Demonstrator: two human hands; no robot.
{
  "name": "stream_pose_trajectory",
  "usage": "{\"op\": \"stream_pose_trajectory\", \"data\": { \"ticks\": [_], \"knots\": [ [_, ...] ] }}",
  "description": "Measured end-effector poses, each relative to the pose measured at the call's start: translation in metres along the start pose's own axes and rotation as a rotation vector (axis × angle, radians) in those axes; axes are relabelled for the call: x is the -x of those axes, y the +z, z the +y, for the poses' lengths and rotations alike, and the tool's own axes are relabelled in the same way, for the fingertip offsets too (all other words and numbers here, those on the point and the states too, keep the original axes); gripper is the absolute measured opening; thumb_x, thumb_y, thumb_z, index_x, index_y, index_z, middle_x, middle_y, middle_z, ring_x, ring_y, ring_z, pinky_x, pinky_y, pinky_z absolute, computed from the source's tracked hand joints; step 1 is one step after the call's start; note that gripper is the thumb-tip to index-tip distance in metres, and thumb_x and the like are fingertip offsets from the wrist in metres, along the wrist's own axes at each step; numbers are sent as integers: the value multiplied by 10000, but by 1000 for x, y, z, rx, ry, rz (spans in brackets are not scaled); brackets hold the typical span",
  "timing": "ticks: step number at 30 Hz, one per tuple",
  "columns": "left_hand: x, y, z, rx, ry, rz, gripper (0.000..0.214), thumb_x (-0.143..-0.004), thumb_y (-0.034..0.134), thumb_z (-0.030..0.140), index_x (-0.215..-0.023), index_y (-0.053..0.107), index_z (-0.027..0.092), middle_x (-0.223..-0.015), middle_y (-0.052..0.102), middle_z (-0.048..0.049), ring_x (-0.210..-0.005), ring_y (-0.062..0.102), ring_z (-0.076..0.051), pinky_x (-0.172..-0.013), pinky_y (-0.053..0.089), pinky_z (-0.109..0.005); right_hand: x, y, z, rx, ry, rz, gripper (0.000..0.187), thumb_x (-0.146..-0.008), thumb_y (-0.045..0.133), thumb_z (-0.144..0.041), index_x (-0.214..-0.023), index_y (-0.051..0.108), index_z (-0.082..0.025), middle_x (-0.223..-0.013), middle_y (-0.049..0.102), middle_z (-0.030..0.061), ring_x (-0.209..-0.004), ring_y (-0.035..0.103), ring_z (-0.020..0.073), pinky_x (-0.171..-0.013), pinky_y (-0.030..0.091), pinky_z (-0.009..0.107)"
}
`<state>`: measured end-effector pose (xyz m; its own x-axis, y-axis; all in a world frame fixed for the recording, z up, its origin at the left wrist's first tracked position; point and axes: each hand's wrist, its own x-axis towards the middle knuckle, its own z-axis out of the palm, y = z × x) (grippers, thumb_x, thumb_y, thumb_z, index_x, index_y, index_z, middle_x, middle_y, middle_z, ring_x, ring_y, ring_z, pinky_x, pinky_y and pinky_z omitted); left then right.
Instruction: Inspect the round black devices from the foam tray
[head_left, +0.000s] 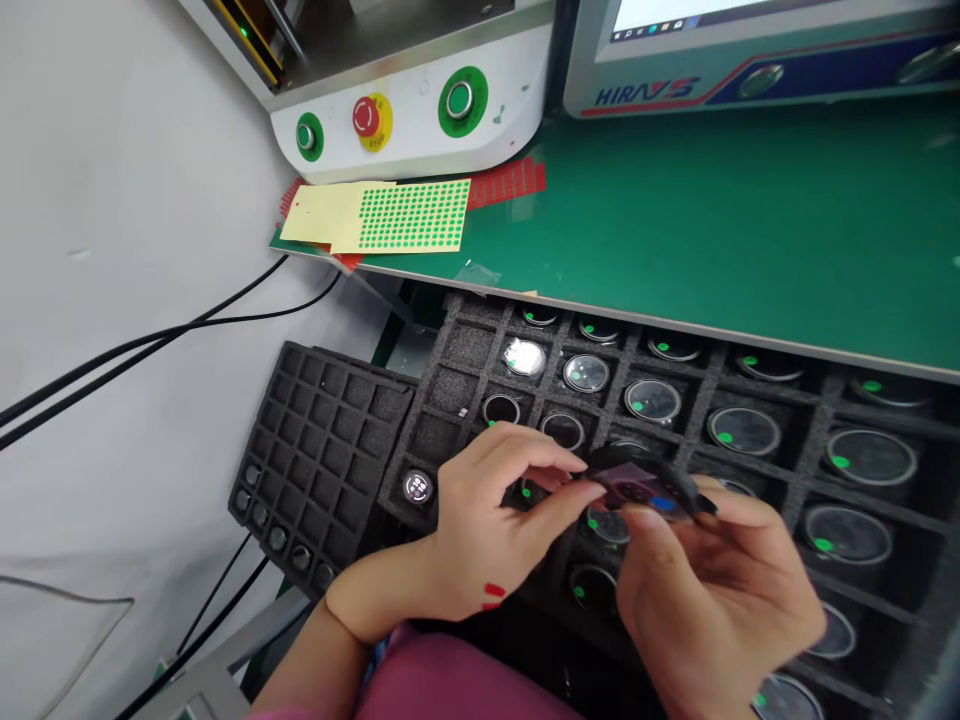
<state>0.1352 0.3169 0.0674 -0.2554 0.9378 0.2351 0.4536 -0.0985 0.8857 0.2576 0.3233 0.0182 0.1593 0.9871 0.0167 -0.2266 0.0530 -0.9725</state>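
A round black smartwatch case (645, 485) is held tilted above the foam tray, its dark underside shiny with a blue spot on it. My right hand (712, 590) grips its right and lower edge between thumb and fingers. At its left edge, the thumb and index finger of my left hand (491, 510) are pinched together. Whether they hold the case itself or a thin clear film on it, I cannot make out. Below both hands, the black foam tray (694, 385) holds several round watch cases, many marked with green dot stickers.
A second foam tray (322, 415) at the left has a few small watches in its near cells. One lit watch (417, 487) sits near my left wrist. Above lie a green bench (720, 220), a green-dot sticker sheet (416, 215), a button panel (412, 130) and a monitor (675, 90).
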Motion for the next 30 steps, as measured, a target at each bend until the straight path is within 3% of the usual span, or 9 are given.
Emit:
{"op": "stream_pose_trajectory", "data": {
  "ticks": [4,13,20,25,30],
  "knots": [
    [0,1,-1,49,-41,7,81,-773,737,146,-807,663,146,-774,662,-19,-671,637,-82,-593,567,-149,0,0,1,-45,-5,-9,223,-729,729,-29,-865,666,-194,-762,651,-5,-731,614,111,-616,544,204],
    [-3,0,-3,254,-279,-50,107,-746,761,172,-756,656,157,-754,635,0,-641,627,-77,-583,558,-148,-1,0,3,-43,5,-42,208,-736,730,-44,-861,660,-194,-780,647,-14,-713,604,87,-610,526,174],
    [-1,-4,-7,301,-369,-148,83,-792,714,180,-749,645,160,-757,617,2,-693,597,-81,-622,516,-159,0,-2,2,5,50,-36,179,-745,744,-106,-843,644,-218,-764,628,-7,-693,589,111,-583,517,209],
    [-3,-6,-6,448,-520,-243,130,-782,731,217,-735,626,155,-766,601,0,-673,576,-84,-588,499,-169,0,-4,2,1,75,-38,173,-745,752,-131,-850,650,-224,-778,623,0,-694,583,113,-576,507,206],
    [-4,-5,-5,579,-607,-243,165,-776,734,233,-716,604,150,-730,575,8,-629,564,-72,-569,513,-159,-1,-5,2,0,60,-51,193,-732,756,-99,-857,653,-202,-788,629,-5,-695,590,104,-568,502,194]
  ]
}}
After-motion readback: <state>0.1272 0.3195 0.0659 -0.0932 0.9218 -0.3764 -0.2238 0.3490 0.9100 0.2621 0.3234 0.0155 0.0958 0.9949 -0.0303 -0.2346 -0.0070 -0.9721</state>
